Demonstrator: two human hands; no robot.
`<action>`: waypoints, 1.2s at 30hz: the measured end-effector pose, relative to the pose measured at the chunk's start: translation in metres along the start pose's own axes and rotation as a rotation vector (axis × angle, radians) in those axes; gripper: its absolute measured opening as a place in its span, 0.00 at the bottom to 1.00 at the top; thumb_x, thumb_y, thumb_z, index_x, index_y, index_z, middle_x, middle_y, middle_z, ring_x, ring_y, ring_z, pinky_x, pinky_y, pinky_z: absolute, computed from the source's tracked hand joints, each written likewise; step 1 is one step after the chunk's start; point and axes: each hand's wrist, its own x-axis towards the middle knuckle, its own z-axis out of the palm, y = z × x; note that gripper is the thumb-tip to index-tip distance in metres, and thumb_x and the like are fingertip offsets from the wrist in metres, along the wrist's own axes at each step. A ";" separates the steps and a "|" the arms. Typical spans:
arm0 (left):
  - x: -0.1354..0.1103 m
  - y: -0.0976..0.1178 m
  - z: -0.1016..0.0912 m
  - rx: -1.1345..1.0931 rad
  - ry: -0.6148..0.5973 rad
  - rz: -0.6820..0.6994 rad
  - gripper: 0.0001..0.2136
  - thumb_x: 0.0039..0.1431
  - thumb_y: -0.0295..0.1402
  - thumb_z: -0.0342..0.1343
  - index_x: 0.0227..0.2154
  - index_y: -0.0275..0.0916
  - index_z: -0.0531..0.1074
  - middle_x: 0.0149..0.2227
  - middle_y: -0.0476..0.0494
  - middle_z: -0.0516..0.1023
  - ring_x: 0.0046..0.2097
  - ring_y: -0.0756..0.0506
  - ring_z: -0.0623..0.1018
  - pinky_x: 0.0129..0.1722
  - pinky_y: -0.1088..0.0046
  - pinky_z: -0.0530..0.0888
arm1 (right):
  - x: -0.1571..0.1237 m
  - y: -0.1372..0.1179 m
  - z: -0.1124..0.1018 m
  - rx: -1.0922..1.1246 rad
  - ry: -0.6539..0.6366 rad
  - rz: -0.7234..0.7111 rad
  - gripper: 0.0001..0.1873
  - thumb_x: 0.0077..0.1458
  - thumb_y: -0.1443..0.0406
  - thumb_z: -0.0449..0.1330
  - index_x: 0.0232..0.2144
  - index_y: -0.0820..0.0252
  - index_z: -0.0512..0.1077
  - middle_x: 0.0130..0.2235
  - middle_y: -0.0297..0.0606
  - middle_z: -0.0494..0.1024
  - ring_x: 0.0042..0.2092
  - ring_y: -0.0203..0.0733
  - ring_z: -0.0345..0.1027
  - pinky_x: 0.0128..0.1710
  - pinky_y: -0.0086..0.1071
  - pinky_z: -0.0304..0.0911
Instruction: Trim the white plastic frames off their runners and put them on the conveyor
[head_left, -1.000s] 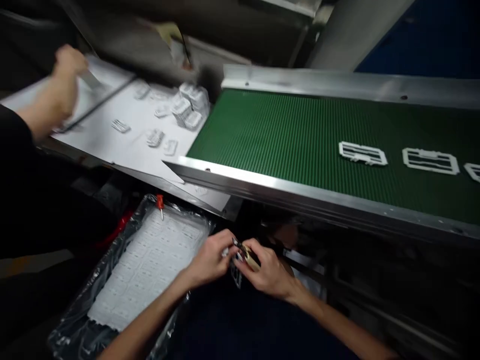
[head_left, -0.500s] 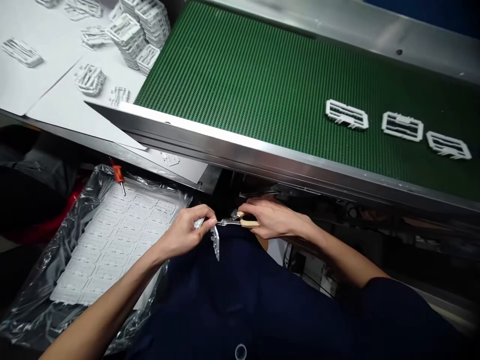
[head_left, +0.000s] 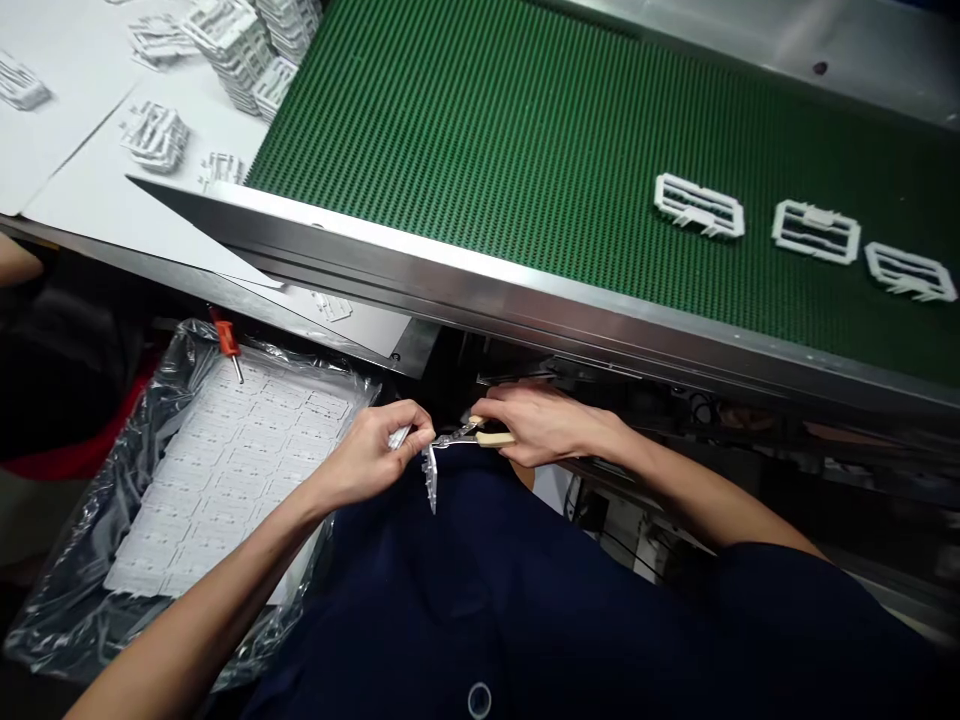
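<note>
Left hand (head_left: 373, 450): fingers pinched on white part (head_left: 432, 485), hanging just below them. Likely light, stiff, prongs brittle; grip by rim. Right hand (head_left: 544, 425): fingers clamped round cutters (head_left: 495, 439), tips beside left fingers.

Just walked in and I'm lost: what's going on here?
A person's left hand pinches a white plastic piece, while the right hand holds cream-handled pliers, their tips close by the left hand. Beyond, three white frames lie on a green conveyor belt; to the left, a plastic-lined bin holds rows of white pieces.
</note>
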 end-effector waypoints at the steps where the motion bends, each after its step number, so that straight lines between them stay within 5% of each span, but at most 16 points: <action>1: 0.001 0.000 0.000 -0.001 -0.003 0.000 0.09 0.61 0.34 0.50 0.29 0.37 0.70 0.32 0.47 0.73 0.34 0.46 0.72 0.35 0.72 0.66 | 0.000 0.000 -0.002 -0.016 -0.006 0.000 0.19 0.47 0.67 0.54 0.44 0.61 0.68 0.36 0.42 0.72 0.35 0.41 0.65 0.28 0.29 0.53; 10: 0.003 -0.006 0.004 -0.092 -0.041 -0.035 0.09 0.61 0.36 0.52 0.28 0.37 0.70 0.32 0.47 0.73 0.35 0.46 0.72 0.36 0.71 0.65 | 0.010 0.000 -0.017 -0.096 -0.089 -0.026 0.11 0.43 0.70 0.53 0.33 0.59 0.69 0.26 0.35 0.70 0.23 0.34 0.56 0.23 0.29 0.45; 16: 0.004 -0.013 0.006 -0.230 0.022 -0.111 0.09 0.59 0.38 0.54 0.28 0.38 0.70 0.31 0.47 0.72 0.35 0.46 0.71 0.37 0.70 0.65 | 0.012 0.010 -0.001 0.131 -0.077 0.049 0.04 0.44 0.70 0.53 0.26 0.58 0.66 0.21 0.31 0.68 0.21 0.31 0.54 0.21 0.28 0.44; 23: 0.009 -0.018 0.011 -0.378 -0.039 -0.206 0.10 0.55 0.40 0.58 0.30 0.39 0.69 0.31 0.49 0.70 0.33 0.48 0.69 0.36 0.72 0.65 | 0.000 0.024 0.031 0.325 0.148 0.281 0.06 0.50 0.62 0.56 0.29 0.58 0.69 0.29 0.34 0.74 0.29 0.36 0.64 0.29 0.28 0.52; 28: 0.008 -0.021 0.015 -0.438 -0.089 -0.272 0.21 0.47 0.38 0.66 0.43 0.40 0.69 0.36 0.48 0.74 0.38 0.47 0.72 0.41 0.71 0.68 | 0.000 0.016 0.048 0.446 0.247 0.446 0.10 0.52 0.58 0.55 0.33 0.58 0.69 0.35 0.36 0.76 0.34 0.38 0.66 0.31 0.28 0.54; 32: 0.005 -0.029 0.014 -0.617 -0.121 -0.378 0.20 0.49 0.38 0.65 0.45 0.38 0.71 0.44 0.41 0.77 0.42 0.45 0.74 0.41 0.72 0.70 | 0.002 0.008 0.057 0.459 0.308 0.449 0.11 0.52 0.59 0.55 0.37 0.59 0.68 0.37 0.37 0.75 0.36 0.39 0.67 0.32 0.28 0.55; 36: 0.003 -0.035 0.009 -0.935 -0.119 -0.441 0.20 0.51 0.40 0.63 0.46 0.37 0.73 0.43 0.37 0.78 0.32 0.48 0.76 0.29 0.76 0.73 | 0.000 0.003 0.058 0.391 0.382 0.386 0.10 0.52 0.62 0.55 0.38 0.58 0.68 0.35 0.35 0.74 0.34 0.37 0.67 0.32 0.27 0.56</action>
